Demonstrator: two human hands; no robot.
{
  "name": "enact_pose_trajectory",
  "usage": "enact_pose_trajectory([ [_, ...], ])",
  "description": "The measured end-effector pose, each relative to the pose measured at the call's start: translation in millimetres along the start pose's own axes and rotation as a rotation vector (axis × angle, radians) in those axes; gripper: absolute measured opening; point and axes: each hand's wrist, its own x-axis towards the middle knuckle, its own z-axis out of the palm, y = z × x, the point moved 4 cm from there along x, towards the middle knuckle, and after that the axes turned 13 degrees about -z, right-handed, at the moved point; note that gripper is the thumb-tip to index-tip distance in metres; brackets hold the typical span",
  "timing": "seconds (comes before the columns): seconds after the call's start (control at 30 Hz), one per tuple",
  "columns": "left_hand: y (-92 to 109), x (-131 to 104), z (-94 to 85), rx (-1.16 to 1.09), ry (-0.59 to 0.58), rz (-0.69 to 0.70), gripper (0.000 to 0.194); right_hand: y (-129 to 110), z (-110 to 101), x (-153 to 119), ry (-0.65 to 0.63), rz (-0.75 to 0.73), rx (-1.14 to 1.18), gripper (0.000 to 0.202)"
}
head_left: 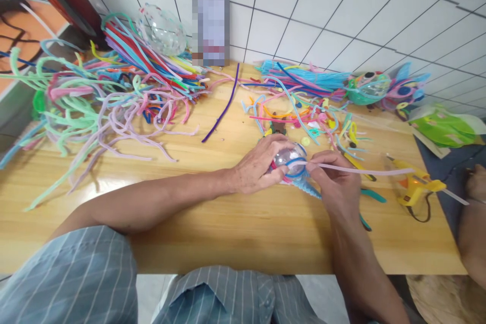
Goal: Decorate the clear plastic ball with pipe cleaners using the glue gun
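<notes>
My left hand (261, 164) is wrapped around a clear plastic ball (287, 156) with blue and pink pipe cleaner bands on it. At the ball's right side, my right hand (334, 177) pinches a pale pink pipe cleaner (372, 169). One end of that strip lies against the ball beside a blue loop; the other stretches right toward the glue gun. A light blue twisted piece (307, 187) hangs below the ball, partly behind my right hand. The undersides of my fingers are hidden.
Heaped pipe cleaners (125, 106) cover the table's left side. A blue bundle (307, 78) and a decorated green ball (368, 87) stand along the tiled wall. A yellow glue gun (415, 185) lies at right, near pliers with teal handles (374, 195). Another person's arm (473, 228) shows at the right edge.
</notes>
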Motion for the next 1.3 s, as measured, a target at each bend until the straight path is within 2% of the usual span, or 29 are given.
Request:
enact_pose_trajectory([
  [0.27,-0.4,-0.4,-1.3,-0.004,-0.029,-0.058,0.055,2.9,1.0,-3.2,0.019,0.023,-0.044,0.014],
  [0.47,-0.2,-1.2,0.3,0.019,-0.006,-0.002,0.053,5.3,2.4,-4.3,0.007,0.041,-0.049,0.016],
  [0.77,4.0,0.7,-2.4,-0.012,-0.028,-0.015,0.053,1.3,4.3,-3.5,0.019,0.037,-0.04,0.016],
  [1.0,11.7,5.3,-10.8,-0.028,-0.04,-0.077,0.047,2.0,6.6,-4.1,0.029,0.043,-0.038,0.017],
  [1.17,18.8,14.4,-16.4,-0.062,-0.081,-0.193,0.043,-1.8,8.5,-3.3,-0.009,0.001,-0.034,0.015],
  [1.3,20.0,15.9,-16.9,-0.107,-0.111,-0.254,0.043,1.1,10.2,-5.7,-0.029,0.052,0.015,0.016],
])
